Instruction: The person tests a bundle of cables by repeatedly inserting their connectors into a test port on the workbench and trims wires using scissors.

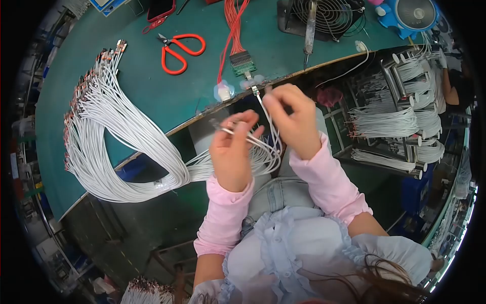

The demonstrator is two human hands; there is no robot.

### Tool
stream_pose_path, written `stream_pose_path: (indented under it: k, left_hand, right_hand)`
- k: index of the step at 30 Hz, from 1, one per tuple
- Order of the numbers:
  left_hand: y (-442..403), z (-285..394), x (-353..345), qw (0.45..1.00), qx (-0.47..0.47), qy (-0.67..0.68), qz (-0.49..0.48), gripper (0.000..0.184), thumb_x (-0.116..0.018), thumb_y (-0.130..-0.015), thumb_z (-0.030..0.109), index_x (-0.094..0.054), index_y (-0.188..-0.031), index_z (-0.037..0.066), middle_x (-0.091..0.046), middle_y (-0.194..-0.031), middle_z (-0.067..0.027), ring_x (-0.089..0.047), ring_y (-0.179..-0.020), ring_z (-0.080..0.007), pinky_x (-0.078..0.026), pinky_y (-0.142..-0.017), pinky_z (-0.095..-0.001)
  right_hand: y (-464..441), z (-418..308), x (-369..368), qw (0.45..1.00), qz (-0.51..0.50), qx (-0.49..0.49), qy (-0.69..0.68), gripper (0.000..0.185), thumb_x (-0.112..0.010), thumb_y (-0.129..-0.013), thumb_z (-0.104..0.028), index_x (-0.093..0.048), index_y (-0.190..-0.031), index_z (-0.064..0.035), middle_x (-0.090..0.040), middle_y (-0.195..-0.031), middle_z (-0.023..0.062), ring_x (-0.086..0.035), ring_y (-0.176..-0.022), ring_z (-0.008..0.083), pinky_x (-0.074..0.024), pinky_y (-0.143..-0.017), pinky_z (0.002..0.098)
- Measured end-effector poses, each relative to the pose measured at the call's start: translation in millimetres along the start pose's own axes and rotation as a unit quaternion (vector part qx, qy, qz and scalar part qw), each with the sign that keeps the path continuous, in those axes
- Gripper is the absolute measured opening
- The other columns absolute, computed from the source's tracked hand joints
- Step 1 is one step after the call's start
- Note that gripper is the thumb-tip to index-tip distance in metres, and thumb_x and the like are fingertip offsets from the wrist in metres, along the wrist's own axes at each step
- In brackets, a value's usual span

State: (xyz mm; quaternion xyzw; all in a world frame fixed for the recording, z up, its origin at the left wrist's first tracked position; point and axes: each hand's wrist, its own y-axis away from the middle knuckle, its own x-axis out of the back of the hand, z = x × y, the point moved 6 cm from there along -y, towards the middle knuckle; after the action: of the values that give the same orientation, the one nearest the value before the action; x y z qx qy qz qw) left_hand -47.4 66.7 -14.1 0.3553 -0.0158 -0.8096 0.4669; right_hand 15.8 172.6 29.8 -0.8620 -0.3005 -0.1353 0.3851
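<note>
Denim (276, 195) on my lap is nearest to me, with loops of white cable (268, 157) hanging just beyond it. My left hand (231, 157) is closed narrow, thumb against fingers, pinching a cable end (226, 130) whose tip points away to the left; the tip is too blurred to make out. Left of that hand, the thick white bundle (136, 119), wrapped in clear tape (163, 185), curves from beside my lap up onto the green table (142, 96), its many ends fanned out on the far left.

My right hand (296, 119) is the nearer of the two to the small connector (255, 90) at the table's near edge. The connector lies just left of my thumb and forefinger, which are bent close together; I cannot tell whether they grip anything. Its long axis runs away from me, roughly in line with the green circuit board (243, 66) just beyond, while its white cable drops back towards me, slanting right. Connector and board seem joined end to end.

Farther off, red wires (234, 25) run away from the board. Red-handled cutters (168, 41) lie to the left, and a soldering iron (310, 30) is to the right, in front of a black fan (329, 15).
</note>
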Motion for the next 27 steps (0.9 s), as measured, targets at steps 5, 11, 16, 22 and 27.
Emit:
stream_pose_path:
  k: [5,11,16,22,27]
  left_hand:
    - [-9.5,6.1,21.8,0.993,-0.007,0.056,-0.099,0.024,-0.045,-0.086,0.010,-0.046,-0.108,0.001,-0.054,-0.082,-0.0045,-0.053,-0.069,-0.0119,-0.045,-0.062,-0.0246]
    - [-6.1,1.0,11.9,0.995,0.004,0.030,-0.093,0.030,-0.045,-0.086,0.009,-0.041,-0.115,0.000,-0.052,-0.081,-0.0045,-0.048,-0.064,-0.0093,-0.041,-0.059,-0.0229]
    - [-7.2,1.9,6.0,0.997,0.004,-0.003,-0.071,0.031,-0.045,-0.085,0.007,-0.040,-0.114,-0.001,-0.053,-0.080,-0.0050,-0.046,-0.062,-0.0081,-0.038,-0.054,-0.0209]
    - [-11.1,-14.9,10.6,0.995,0.051,-0.017,-0.086,0.025,-0.047,-0.084,0.007,-0.044,-0.107,-0.002,-0.053,-0.076,-0.0052,-0.044,-0.056,-0.0065,-0.034,-0.047,-0.0182]
    - [-22.5,-21.2,-0.1,0.992,0.060,-0.054,-0.100,0.022,-0.052,-0.082,0.008,-0.048,-0.101,-0.002,-0.052,-0.071,-0.0037,-0.040,-0.050,-0.0036,-0.029,-0.042,-0.0155]
  right_hand:
    - [2.1,38.6,-24.8,0.914,0.034,-0.329,-0.234,0.020,-0.053,-0.082,-0.016,-0.052,-0.070,0.0004,-0.051,-0.056,0.0001,-0.044,-0.048,0.0043,-0.0343,-0.044,0.0192]
    - [6.2,37.1,-30.4,0.903,0.001,-0.354,-0.244,0.026,-0.051,-0.084,-0.018,-0.048,-0.063,-0.0021,-0.039,-0.043,-0.0051,-0.032,-0.036,0.0012,-0.0219,-0.033,0.0190]
    - [18.2,36.2,-33.9,0.880,0.014,-0.374,-0.291,0.026,-0.051,-0.084,-0.017,-0.049,-0.063,-0.0026,-0.039,-0.043,-0.0050,-0.032,-0.037,0.0008,-0.0216,-0.034,0.0185]
    - [12.9,40.4,-36.6,0.873,-0.016,-0.380,-0.306,0.027,-0.051,-0.084,-0.018,-0.049,-0.063,-0.0020,-0.041,-0.045,-0.0047,-0.033,-0.038,0.0007,-0.0222,-0.034,0.0187]
    - [9.6,37.8,-40.3,0.892,0.014,-0.351,-0.285,0.024,-0.050,-0.085,-0.019,-0.053,-0.070,-0.0001,-0.047,-0.051,-0.0023,-0.038,-0.042,0.0017,-0.0260,-0.036,0.0174]
